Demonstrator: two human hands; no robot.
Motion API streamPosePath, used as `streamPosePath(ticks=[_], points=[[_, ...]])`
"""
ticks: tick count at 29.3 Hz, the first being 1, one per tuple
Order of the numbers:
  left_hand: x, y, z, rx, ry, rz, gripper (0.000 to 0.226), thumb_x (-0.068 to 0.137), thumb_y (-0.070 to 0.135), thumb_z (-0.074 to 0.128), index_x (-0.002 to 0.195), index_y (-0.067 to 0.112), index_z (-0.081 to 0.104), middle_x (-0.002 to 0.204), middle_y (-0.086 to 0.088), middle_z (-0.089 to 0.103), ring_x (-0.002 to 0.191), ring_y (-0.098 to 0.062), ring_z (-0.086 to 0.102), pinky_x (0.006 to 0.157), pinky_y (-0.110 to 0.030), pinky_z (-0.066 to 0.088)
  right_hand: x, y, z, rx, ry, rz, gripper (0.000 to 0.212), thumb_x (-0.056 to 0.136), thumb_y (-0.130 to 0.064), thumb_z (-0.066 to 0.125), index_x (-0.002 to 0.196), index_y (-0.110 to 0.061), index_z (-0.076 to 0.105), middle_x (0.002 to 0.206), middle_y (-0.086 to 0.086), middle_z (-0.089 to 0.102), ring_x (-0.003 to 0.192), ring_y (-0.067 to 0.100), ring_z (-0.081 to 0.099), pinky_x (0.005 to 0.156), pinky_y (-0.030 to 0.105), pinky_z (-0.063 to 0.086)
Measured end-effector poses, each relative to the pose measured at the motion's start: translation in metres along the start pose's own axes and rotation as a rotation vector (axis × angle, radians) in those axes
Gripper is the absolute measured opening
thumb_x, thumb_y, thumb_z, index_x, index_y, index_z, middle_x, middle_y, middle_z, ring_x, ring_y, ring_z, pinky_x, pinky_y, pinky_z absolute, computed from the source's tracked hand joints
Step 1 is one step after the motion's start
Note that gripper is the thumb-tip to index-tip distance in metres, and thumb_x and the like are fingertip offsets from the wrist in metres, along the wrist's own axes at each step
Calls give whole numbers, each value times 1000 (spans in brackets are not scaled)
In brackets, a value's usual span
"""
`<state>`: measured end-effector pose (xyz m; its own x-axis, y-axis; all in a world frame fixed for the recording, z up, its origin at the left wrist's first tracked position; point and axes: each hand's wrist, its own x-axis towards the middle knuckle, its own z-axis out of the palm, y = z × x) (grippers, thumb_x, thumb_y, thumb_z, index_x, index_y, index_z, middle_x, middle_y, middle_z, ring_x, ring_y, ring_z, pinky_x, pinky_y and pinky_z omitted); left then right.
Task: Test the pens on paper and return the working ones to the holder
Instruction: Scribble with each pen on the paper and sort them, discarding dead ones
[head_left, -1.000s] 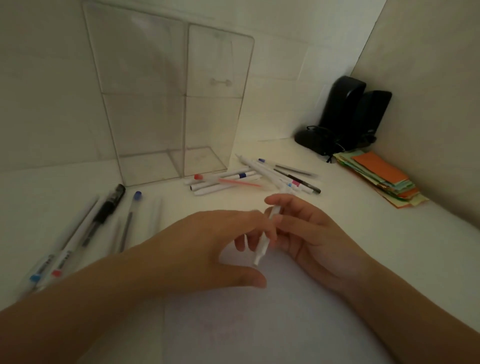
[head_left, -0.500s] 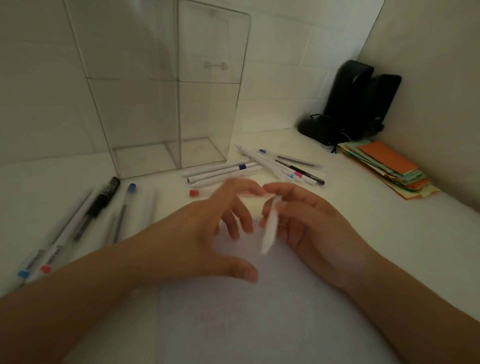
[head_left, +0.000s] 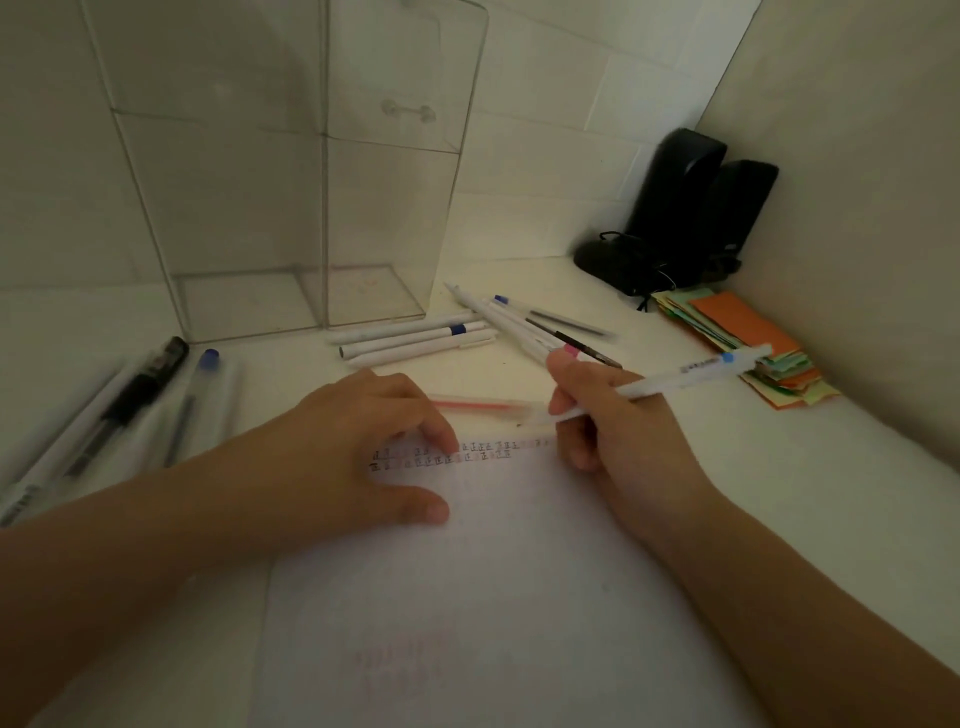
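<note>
My right hand (head_left: 608, 415) grips a white pen with a blue band (head_left: 691, 371), its tip down near the top edge of the white paper (head_left: 483, 597). My left hand (head_left: 358, 457) presses flat on the paper's upper left, fingers over two rows of small written marks (head_left: 483, 451). The clear acrylic holder (head_left: 311, 208) stands at the back with nothing visible inside. A red-ink pen (head_left: 478, 404) lies just beyond the paper. White pens (head_left: 415, 340) lie before the holder, more pens (head_left: 540, 327) to their right.
Several dark and clear pens (head_left: 130, 405) lie at the left of the desk. Black speakers with a cable (head_left: 685, 213) stand in the back right corner. A stack of coloured paper slips (head_left: 748, 343) lies by the right wall.
My right hand turned the white pen into a writing grip and brought its tip to the paper. My left hand let go of it and settled flat on the paper.
</note>
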<state>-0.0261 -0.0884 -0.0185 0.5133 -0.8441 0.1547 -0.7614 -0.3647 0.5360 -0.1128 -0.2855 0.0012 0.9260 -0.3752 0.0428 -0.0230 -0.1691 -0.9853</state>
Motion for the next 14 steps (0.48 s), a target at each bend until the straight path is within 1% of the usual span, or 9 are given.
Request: streamPosePath(ticks=[1,3,4,6,8,9,11,14], points=[[0,0,0,-6,-3,-4,46,52,78,45,89,53,52,102,31,46,105,1,42,94,-25,37,0,1,0,-87,15,-18,31,88,-30,55,60,-20,61,40,-2,46,39,11,38,41,20,31],[1,0,1,-27,-3,-7,50,50,78,47,93,52,52,104,32,45,102,2,42,92,-24,38,0,2,0,-219,-16,-35,15,85,-21,59,71,-19,57,42,-4,50,41,9,40,43,21,31],[1,0,1,-39,-2,-12,52,49,77,48,94,52,52,106,33,43,100,4,42,90,-22,37,1,2,0,-257,-33,-37,13,83,-15,60,71,-18,55,44,-4,52,42,7,42,44,21,32],[1,0,0,-55,-9,-30,52,48,76,49,93,50,53,110,34,40,99,6,41,87,-17,36,1,2,-1,-276,-45,-50,17,76,-9,64,65,-13,51,47,-7,52,43,4,42,44,19,33],[0,1,0,-61,-14,-37,52,48,76,50,94,51,53,109,36,40,99,8,40,85,-14,35,2,3,-1,-299,-24,-91,21,68,-12,66,60,-11,47,46,-9,48,43,2,39,42,16,31],[0,0,0,-65,-13,-36,52,48,76,50,94,51,52,108,36,40,98,8,41,84,-15,36,2,4,0,-300,2,-111,22,67,-11,65,58,-10,44,43,-10,45,41,2,37,41,14,29],[1,-1,0,-64,-16,-36,52,48,76,50,94,52,52,107,36,41,98,7,41,84,-15,36,3,5,1,-292,52,-137,25,70,-2,61,57,-7,41,38,-10,38,37,2,32,38,13,26],[1,-2,1,-58,-21,-38,53,48,77,49,95,53,51,108,36,40,99,7,40,83,-14,35,4,5,2,-302,43,-147,28,72,3,57,56,-8,38,36,-10,36,36,2,31,38,12,26]])
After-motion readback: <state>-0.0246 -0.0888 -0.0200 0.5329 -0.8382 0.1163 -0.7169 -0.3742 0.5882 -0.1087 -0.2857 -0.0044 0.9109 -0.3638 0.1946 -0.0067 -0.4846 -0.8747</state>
